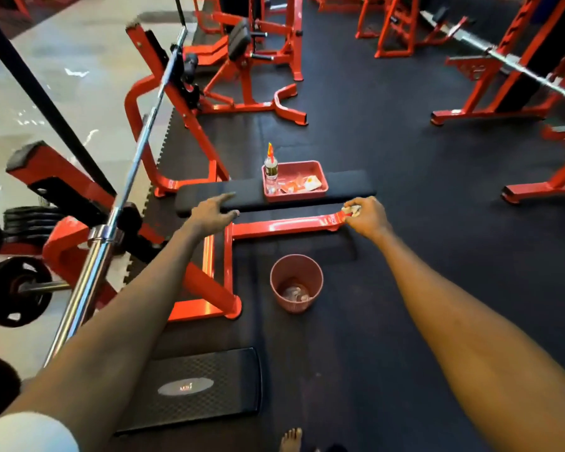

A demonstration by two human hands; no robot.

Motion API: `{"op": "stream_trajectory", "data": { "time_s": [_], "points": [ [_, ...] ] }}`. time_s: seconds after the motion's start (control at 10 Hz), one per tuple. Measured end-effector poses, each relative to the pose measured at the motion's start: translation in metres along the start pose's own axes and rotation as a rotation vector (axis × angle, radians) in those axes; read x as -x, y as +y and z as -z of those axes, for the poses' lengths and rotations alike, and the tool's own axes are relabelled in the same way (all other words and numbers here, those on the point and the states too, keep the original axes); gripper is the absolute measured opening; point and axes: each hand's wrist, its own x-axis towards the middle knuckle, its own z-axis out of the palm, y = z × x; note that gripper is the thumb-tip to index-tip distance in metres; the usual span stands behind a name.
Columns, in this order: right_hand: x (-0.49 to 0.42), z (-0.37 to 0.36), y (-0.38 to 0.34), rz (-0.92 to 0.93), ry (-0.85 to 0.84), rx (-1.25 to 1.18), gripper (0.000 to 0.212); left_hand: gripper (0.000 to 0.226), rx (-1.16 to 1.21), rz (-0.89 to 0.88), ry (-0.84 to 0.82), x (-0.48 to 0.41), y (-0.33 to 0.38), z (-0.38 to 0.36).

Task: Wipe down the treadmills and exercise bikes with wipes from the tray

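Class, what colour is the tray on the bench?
The tray is red, seen in the head view.

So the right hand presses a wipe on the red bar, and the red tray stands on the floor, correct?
No: in the head view the red tray stands on the black bench pad. The right hand does press the wipe on the bar.

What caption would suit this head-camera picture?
Right hand holds a wipe against the red bench frame; left hand rests on the black pad.
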Motion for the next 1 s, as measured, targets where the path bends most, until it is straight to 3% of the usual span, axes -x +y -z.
{"op": "stream_trajectory", "data": {
  "time_s": [0.2,0.5,0.6,0.8,1.0],
  "points": [
    [-0.084,-0.077,0.049,-0.058,-0.159,-0.01,0.033,0.058,-0.017,0.107,-0.115,-0.059,0.002,-0.081],
    [-0.18,-0.265,0.179,-0.237,-0.488,0.036,0.033,0.073,0.111,0.333,-0.302,-0.176,-0.087,-0.25],
    [-0.191,-0.319,0.211,-0.29,-0.557,0.051,0.032,0.067,0.133,0.377,-0.365,-0.195,-0.115,-0.299],
    [-0.218,-0.425,0.257,-0.331,-0.587,0.027,0.041,0.063,0.155,0.409,-0.439,-0.244,-0.178,-0.399],
    [-0.22,-0.456,0.279,-0.376,-0.621,-0.021,0.044,0.06,0.151,0.344,-0.481,-0.267,-0.186,-0.435]
  ]
}}
